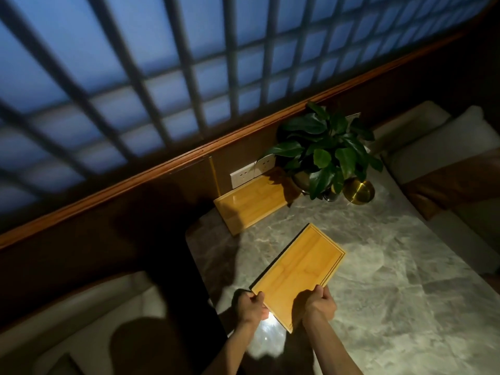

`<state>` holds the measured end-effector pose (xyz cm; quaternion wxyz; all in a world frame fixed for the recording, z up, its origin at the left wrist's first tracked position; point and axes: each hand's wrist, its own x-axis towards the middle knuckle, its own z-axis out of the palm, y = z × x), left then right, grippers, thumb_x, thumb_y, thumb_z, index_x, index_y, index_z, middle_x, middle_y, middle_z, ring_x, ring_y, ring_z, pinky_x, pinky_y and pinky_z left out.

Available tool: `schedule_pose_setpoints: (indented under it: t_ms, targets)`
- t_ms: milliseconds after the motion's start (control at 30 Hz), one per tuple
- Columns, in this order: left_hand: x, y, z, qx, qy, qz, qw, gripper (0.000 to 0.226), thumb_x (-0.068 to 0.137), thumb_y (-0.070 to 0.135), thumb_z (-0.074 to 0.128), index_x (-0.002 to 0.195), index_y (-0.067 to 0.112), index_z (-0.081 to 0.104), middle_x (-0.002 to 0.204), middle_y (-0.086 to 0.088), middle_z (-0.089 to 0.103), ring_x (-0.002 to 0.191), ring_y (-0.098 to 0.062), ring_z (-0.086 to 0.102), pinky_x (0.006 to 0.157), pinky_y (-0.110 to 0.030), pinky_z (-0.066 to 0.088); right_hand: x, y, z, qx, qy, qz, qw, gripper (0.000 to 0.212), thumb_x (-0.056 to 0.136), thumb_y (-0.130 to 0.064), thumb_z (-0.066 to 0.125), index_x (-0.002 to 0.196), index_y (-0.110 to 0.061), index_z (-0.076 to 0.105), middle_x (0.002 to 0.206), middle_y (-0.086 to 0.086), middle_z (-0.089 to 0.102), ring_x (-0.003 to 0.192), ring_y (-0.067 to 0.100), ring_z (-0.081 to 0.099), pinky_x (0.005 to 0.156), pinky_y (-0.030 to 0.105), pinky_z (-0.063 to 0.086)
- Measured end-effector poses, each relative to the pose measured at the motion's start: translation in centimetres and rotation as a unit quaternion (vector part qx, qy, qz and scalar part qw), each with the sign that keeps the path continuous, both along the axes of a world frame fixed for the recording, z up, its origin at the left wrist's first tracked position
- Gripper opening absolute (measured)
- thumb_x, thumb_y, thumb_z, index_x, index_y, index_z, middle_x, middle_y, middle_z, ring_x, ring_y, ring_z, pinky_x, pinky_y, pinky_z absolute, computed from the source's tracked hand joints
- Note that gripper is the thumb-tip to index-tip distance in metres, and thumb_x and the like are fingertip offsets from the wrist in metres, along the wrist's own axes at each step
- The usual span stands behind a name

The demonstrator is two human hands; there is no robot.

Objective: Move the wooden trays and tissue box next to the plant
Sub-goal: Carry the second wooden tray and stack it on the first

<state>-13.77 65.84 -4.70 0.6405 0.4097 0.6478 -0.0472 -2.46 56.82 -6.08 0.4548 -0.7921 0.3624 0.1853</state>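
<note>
left hand (251,307): clamped on the near left edge of the held tray, thumb on top, fingers under.
right hand (319,304): clamped on the near right edge of the same tray, thumb over the rim.
held tray (297,274): wooden, above the table, its long side pointing away toward the plant, near end tipped toward the person.
far tray (254,204): wooden, at the table's back edge by the wall, just left of the plant, leaf shadow across its right end.
plant (324,150): green leaves in a pot at the table's far corner.
gold bowl (358,190): just right of the pot.
table (392,266): grey marble top.
sockets (251,170): white, on the wall behind the far tray.
tissue box: cannot tell where it is.
</note>
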Motion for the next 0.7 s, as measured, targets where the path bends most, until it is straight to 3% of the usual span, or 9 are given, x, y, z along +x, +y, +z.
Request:
schedule_pose_setpoints:
  t_ms: [133,233,333,433,600,700]
  targets:
    - [0.2,2.2,-0.3,0.085,0.068,-0.107,0.988,0.028,0.091,0.015,0.063,0.101,-0.01,0.065,0.1,-0.028,0.073,0.092,-0.037,0.073,0.082,-0.048,0.061,-0.1,-0.4,0.1,-0.037,0.01,0.083,0.996,0.035,0.099,-0.024,0.055,0.128,-0.008,0.066,0.127,0.018,0.068,0.122,0.039,0.06,0.11,0.044,0.045]
    - [0.5,3.3,-0.1,0.156,0.135,-0.239,0.949,0.034,0.094,0.027,0.057,0.107,-0.002,0.065,0.108,-0.02,0.073,0.099,-0.031,0.071,0.087,-0.039,0.059,0.3,-0.6,0.4,-0.071,0.002,0.148,0.986,0.034,0.098,-0.022,0.058,0.125,-0.005,0.067,0.125,0.021,0.069,0.119,0.04,0.062,0.108,0.044,0.045]
    - [1.0,4.0,-0.2,0.204,0.172,-0.302,0.915,0.035,0.095,0.033,0.053,0.11,0.004,0.066,0.115,-0.014,0.07,0.109,-0.028,0.066,0.087,-0.035,0.054,0.7,-0.6,0.5,-0.086,-0.012,0.195,0.977,0.035,0.095,-0.022,0.062,0.126,-0.006,0.065,0.123,0.019,0.07,0.117,0.039,0.063,0.106,0.045,0.046]
    - [0.9,4.9,-0.8,0.216,0.167,-0.292,0.917,0.034,0.093,0.038,0.056,0.107,0.008,0.067,0.113,-0.01,0.07,0.106,-0.026,0.066,0.085,-0.035,0.055,1.3,-0.8,0.5,-0.078,-0.013,0.242,0.967,0.044,0.092,-0.024,0.068,0.131,-0.01,0.055,0.124,0.019,0.068,0.116,0.04,0.062,0.106,0.049,0.047]
    - [1.5,7.0,-3.2,0.206,0.093,-0.247,0.942,0.029,0.094,0.032,0.06,0.095,0.004,0.065,0.105,-0.019,0.07,0.103,-0.028,0.066,0.087,-0.032,0.048,3.4,-0.2,0.2,-0.053,-0.001,0.319,0.946,0.052,0.089,-0.021,0.071,0.132,-0.015,0.042,0.123,0.016,0.068,0.107,0.041,0.067,0.1,0.058,0.049]
    - [3.1,8.3,-3.5,0.224,0.109,-0.23,0.941,0.042,0.095,0.038,0.057,0.123,0.007,0.06,0.129,-0.013,0.063,0.122,-0.023,0.058,0.099,-0.027,0.042,4.4,0.8,-0.4,-0.015,-0.017,0.332,0.943,0.066,0.086,-0.012,0.072,0.138,-0.024,0.032,0.126,0.013,0.065,0.108,0.044,0.066,0.096,0.062,0.051]
